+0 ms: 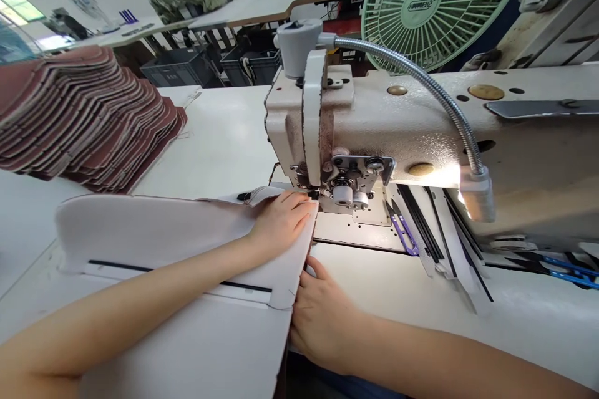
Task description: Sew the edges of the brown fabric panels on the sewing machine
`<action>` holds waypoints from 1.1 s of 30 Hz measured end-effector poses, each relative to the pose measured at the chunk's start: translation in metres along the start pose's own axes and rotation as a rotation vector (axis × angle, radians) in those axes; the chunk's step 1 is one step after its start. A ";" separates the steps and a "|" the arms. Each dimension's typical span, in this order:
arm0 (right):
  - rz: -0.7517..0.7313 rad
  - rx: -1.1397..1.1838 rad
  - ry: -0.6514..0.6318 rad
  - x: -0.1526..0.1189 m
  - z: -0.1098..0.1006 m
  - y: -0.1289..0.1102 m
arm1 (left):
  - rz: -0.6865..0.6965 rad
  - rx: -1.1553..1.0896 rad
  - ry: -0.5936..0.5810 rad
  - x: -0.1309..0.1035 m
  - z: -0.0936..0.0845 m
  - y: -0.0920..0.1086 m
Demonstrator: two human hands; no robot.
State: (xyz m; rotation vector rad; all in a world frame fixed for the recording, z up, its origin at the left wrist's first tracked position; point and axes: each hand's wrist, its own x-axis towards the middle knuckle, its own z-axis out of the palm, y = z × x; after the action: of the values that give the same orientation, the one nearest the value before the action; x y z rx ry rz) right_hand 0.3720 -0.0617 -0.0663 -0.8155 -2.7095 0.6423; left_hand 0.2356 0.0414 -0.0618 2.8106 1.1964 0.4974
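A large white-backed fabric panel (196, 336) lies under the sewing machine (337, 137), its right edge running up to the needle area. A black strip crosses its middle, partly behind my forearm. My left hand (283, 221) rests flat on the panel, fingertips close to the presser foot. Lower down, my right hand (322, 318) grips the panel's right edge, thumb on top and the other fingers partly hidden beneath. The needle itself is hidden by the machine head.
Stacked reddish-brown panels (88, 118) stand at the left. Purple thread snips (403, 230), black and white strips (449, 230) and blue-handled scissors (561, 268) lie right of the needle. A lamp (477, 193) hangs over them. A green fan (430, 6) stands behind.
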 end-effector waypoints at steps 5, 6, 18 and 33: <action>-0.011 -0.034 -0.017 0.002 0.000 0.002 | -0.012 0.014 -0.087 0.002 -0.005 -0.003; -0.011 -0.041 -0.013 0.003 0.000 0.003 | -0.022 0.018 -0.104 0.003 -0.005 -0.003; -0.016 -0.112 -0.048 0.002 -0.004 -0.001 | 0.013 0.005 -0.191 -0.006 -0.012 -0.005; 0.033 -0.100 -0.066 -0.006 -0.005 0.004 | -0.062 -0.022 -0.259 -0.002 -0.010 0.002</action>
State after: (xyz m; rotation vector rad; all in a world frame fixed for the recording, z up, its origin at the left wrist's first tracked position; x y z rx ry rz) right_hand 0.3799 -0.0605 -0.0645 -0.8798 -2.8125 0.5537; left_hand 0.2329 0.0374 -0.0526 2.7043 1.2089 0.1357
